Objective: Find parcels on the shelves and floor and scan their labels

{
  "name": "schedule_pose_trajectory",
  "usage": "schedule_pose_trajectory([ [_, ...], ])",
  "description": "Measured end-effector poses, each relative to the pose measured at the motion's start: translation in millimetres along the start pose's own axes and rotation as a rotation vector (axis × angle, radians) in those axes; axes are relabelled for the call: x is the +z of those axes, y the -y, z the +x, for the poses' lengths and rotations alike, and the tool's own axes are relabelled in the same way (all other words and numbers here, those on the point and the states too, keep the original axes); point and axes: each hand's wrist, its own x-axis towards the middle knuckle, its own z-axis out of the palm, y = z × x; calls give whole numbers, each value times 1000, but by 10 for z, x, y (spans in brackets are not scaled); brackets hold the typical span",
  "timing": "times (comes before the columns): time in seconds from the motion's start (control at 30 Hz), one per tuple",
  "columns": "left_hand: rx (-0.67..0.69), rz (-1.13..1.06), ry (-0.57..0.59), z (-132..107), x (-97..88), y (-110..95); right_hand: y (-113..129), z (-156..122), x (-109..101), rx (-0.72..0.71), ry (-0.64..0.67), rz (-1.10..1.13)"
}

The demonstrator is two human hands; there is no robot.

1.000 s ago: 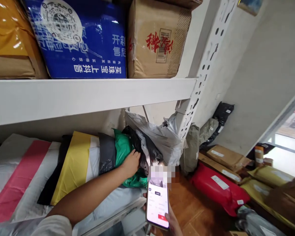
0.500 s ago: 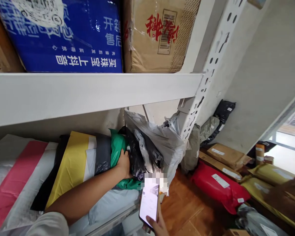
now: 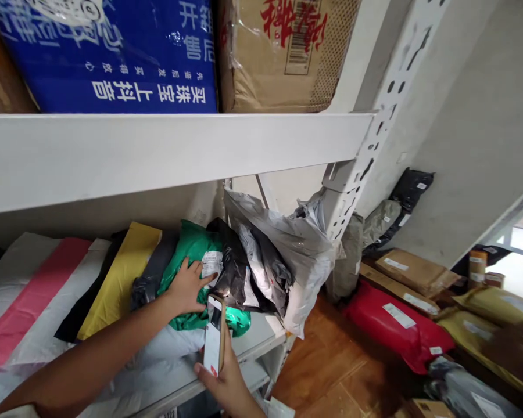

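Your right hand [image 3: 230, 383] is gripping a smartphone [image 3: 213, 345], while your left hand [image 3: 187, 290] is pressing, fingers spread and unclenched, on a green plastic mailer [image 3: 189, 247] that is lying on the white metal shelf [image 3: 259, 337] beside a grey plastic bag [image 3: 307, 278]; beyond the perforated upright [image 3: 375, 136], a red parcel [image 3: 375, 325] is resting on the brown floor [image 3: 322, 360], and a grey wall [image 3: 483, 116] is rising behind

A blue box [image 3: 126, 64] with white lettering stood beside a brown cardboard box [image 3: 257, 81] with red characters, both above a white shelf beam [image 3: 165, 154] that met a slotted upright [image 3: 381, 130]. Beyond, on the brown floor [image 3: 331, 360], a red parcel [image 3: 401, 334] lay near a brown package [image 3: 425, 274] and yellow parcels [image 3: 488, 296], with a black package [image 3: 409, 190] by the grey wall [image 3: 475, 145].
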Motion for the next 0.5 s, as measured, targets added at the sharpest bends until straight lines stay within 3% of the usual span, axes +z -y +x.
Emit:
schedule_pose_trajectory([
  [0.1, 23, 16, 29, 111, -103, -52, -7, -88, -87, 39, -20, -1],
  [0.2, 2, 62, 55, 257, -106, -187, 59, -309, -339, 204, -51, 251],
  [0.3, -19, 114, 5, 293, 87, -288, 224, -532, -573, 254, -80, 407],
  [0.4, 133, 41, -85, 232, 352, -322, 420, -645, -680, 268, -48, 450],
  [0.5, 236, -155, -94, 172, 478, -335, 572, -628, -653, 255, -13, 437],
])
